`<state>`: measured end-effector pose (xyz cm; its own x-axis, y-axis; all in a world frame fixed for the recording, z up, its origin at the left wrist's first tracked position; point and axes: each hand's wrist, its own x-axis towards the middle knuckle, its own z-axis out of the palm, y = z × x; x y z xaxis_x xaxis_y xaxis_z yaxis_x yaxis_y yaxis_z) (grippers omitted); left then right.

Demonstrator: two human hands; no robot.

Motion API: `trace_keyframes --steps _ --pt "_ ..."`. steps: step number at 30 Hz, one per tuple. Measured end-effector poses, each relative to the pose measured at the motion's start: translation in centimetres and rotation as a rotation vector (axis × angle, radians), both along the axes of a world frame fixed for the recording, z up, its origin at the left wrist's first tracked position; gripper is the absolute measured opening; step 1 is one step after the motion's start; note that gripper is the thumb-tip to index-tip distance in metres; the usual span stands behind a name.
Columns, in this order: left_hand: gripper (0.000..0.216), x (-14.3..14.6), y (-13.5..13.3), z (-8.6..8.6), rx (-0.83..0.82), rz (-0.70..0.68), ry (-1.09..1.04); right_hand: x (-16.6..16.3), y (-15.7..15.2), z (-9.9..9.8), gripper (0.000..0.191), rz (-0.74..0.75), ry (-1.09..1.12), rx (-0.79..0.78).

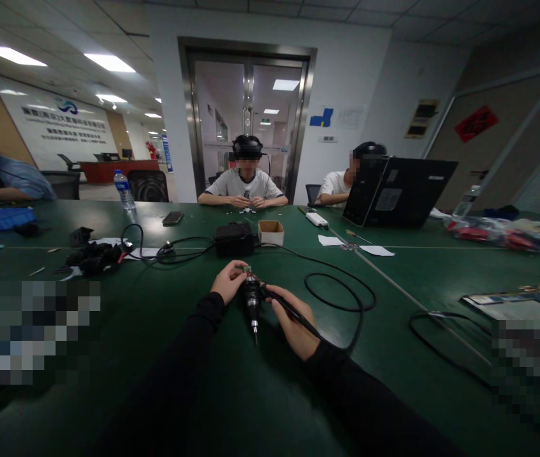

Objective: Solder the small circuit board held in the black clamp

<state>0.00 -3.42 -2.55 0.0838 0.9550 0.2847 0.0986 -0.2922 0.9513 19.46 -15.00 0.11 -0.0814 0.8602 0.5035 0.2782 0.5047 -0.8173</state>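
My left hand (228, 282) is closed at the far end of a black screwdriver-like tool (251, 298), with a small green circuit board (247, 270) at its fingertips. That tool lies on the table, its thin metal tip pointing towards me. In my right hand (296, 320) is a slim black corded pen-shaped tool, which looks like a soldering iron (293, 311). Its front end reaches the circuit board beside my left fingertips; whether they touch is too small to tell. The iron's black cable (363, 311) loops off to the right.
Ahead stand a black power box (234, 239) and a small open carton (270, 233). Tangled black cables (96, 257) lie left. Across the green table (179, 381) sit co-workers, one behind a black computer case (401, 193). A water bottle (124, 190) stands at back left.
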Motion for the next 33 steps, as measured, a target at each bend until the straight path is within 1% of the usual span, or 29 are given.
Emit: trace_keyframes --steps 6,11,17,20,24,26,29,31,33 --pt "0.024 -0.1 0.2 -0.2 -0.034 0.012 0.056 0.0 0.0 0.0 0.030 -0.048 0.026 0.009" --pt "0.025 -0.2 0.5 -0.6 -0.079 0.044 0.188 -0.1 0.0 0.3 0.030 -0.067 0.043 0.004" --pt "0.024 0.0 -0.4 0.3 -0.109 0.178 0.427 0.0 0.1 0.0 0.030 -0.072 0.053 0.009" --pt "0.027 0.2 -0.6 1.0 -0.127 0.196 0.529 0.0 0.1 -0.1 0.031 -0.072 0.062 0.004" --pt "0.040 0.7 -0.7 2.7 -0.240 0.176 0.647 0.1 0.3 -0.1 0.030 -0.087 0.064 0.008" --pt "0.057 1.0 -1.0 3.9 -0.328 0.155 0.702 0.3 0.6 -0.2 0.031 -0.106 0.065 0.016" --pt "0.088 1.5 -2.3 5.3 -0.423 0.078 0.799 0.5 1.0 -0.5 0.032 -0.148 0.097 -0.001" --pt "0.101 1.9 -3.3 5.6 -0.396 0.041 0.856 0.6 1.2 -0.6 0.033 -0.160 0.115 -0.022" --pt "0.099 2.5 -4.2 5.7 -0.310 0.055 0.884 0.7 1.2 -0.7 0.033 -0.160 0.124 -0.038"
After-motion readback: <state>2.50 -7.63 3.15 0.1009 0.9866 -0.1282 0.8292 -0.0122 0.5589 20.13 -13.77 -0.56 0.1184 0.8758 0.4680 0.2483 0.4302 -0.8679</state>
